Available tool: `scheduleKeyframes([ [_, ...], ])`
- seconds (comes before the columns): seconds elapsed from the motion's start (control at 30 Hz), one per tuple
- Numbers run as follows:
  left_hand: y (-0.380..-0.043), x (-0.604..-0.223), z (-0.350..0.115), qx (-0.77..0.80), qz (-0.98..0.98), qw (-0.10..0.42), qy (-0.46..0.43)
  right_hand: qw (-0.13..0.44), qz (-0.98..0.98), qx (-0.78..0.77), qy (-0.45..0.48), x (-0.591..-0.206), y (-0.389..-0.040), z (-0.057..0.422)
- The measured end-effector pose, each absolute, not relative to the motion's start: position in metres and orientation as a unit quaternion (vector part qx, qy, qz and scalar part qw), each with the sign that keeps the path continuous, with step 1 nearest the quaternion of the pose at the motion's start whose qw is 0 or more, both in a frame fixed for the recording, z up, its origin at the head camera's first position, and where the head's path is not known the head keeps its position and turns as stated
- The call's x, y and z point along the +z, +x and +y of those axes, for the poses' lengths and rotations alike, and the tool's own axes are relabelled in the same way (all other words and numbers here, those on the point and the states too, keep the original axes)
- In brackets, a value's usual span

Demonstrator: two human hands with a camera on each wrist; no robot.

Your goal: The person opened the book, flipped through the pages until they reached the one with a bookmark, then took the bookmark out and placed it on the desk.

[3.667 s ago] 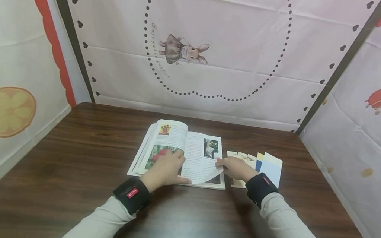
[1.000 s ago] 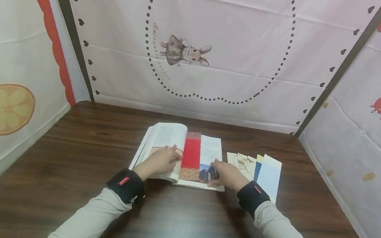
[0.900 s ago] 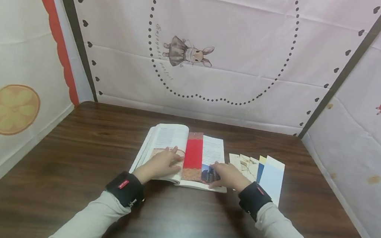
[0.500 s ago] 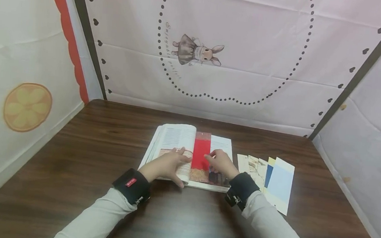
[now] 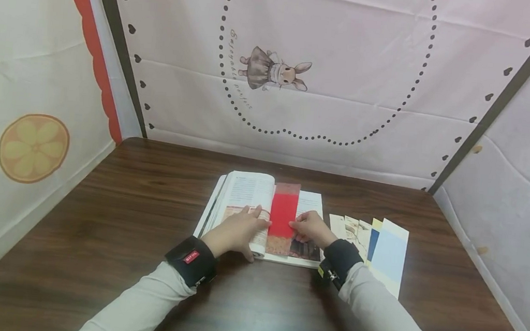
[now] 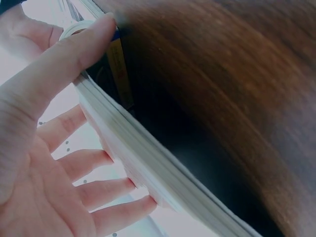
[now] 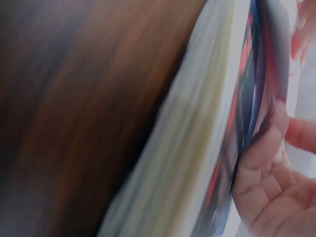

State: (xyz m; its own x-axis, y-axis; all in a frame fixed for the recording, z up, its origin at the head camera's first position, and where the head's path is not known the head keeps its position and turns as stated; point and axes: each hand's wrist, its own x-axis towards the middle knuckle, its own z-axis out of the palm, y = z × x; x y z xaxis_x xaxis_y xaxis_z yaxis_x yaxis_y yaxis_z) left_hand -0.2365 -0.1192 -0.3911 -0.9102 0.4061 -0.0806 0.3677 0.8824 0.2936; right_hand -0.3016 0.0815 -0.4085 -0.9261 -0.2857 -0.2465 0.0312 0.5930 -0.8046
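An open book (image 5: 244, 195) lies mid-table, its left pages bulging up toward the spine. My left hand (image 5: 236, 231) rests on those pages with fingers spread, its thumb at the book's near edge; in the left wrist view the fingers (image 6: 91, 165) lie along the page block (image 6: 148, 158). A red bookmark (image 5: 283, 214) with patterned ends lies along the gutter, over the right page. With thumb and forefinger my right hand (image 5: 312, 228) pinches the bookmark's right edge. The right wrist view has the edge lifted off the photo page (image 7: 242, 118) between those fingertips.
Several cream bookmarks (image 5: 350, 227) lie fanned to the right of the book, beside a yellow-and-blue one (image 5: 374, 239) and a pale blue one (image 5: 390, 248). The brown wooden table (image 5: 140, 202) is bordered by printed cloth walls (image 5: 372, 54) behind and at both sides.
A page was turned left, baring the red bookmark. My right hand moved from the right page onto the bookmark's edge, and the bookmark has since shifted slightly right. The head view swung left.
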Motion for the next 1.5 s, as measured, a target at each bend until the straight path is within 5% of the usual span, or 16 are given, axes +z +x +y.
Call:
scheduleKeyframes([
  [0.47,-0.237,-0.384,-0.126,0.117,0.970,0.064,0.203,0.214,0.863,-0.450,-0.078,-0.394,-0.298,0.210],
  [0.8,-0.235,-0.386,-0.126,0.126,0.969,0.063,0.202,0.231,0.882,-0.411,0.012,-0.392,-0.275,0.313],
  [1.17,-0.238,-0.388,-0.123,0.114,0.969,0.061,0.211,0.133,0.958,-0.254,0.000,-0.404,-0.267,0.313],
  [1.5,-0.239,-0.389,-0.115,0.115,0.968,0.067,0.211,0.100,0.978,-0.184,-0.024,-0.397,-0.269,0.305],
])
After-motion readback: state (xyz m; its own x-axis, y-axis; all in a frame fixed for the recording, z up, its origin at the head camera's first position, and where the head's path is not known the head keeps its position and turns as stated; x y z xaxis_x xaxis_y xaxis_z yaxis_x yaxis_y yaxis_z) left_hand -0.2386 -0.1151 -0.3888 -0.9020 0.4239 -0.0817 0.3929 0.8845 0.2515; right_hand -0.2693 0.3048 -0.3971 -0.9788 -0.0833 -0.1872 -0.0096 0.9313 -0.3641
